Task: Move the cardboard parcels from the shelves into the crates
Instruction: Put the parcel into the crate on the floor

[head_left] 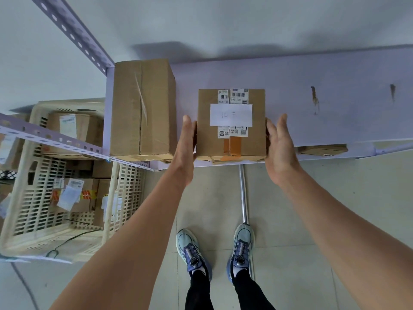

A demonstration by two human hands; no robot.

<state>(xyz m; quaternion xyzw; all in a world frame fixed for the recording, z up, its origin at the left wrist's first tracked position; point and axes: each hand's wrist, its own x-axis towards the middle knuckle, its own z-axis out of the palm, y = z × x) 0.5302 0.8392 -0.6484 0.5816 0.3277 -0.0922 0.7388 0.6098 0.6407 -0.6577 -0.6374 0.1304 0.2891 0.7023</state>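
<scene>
1. Grip state: the left hand [186, 142] and the right hand [279, 146] are spread, with fingers straight, one against each side face of the small parcel [231, 124]. No finger curls beneath it. Whether the right palm is in full contact cannot be told. The small parcel stands at the front edge of the shelf board [324, 104].
2. Slip hazard: the hold appears to depend on side pressure alone. If that pressure relaxes once the small parcel leaves the shelf board, it likely drops to the floor in front of the shelf board, where the shoes [192, 251] stand.
3. Collision hazard: the tall parcel [143, 108] stands at the left end of the shelf board, just beside the left hand. A leftward swing made before the load clears the front edge could strike the tall parcel and drag it off.
4. Base hazard: orange tape and a crumpled flap show at the lower front of the small parcel. The base may open under load; the contents are not visible.
5. Delivery hazard: the crate [55, 247] sits below and to the left of the shelf board and already holds parcels. A perforated rail [51, 137] of the shelf frame crosses above it. A low or hurried transfer could hit this rail, or leave the load tilted on the stack.
</scene>
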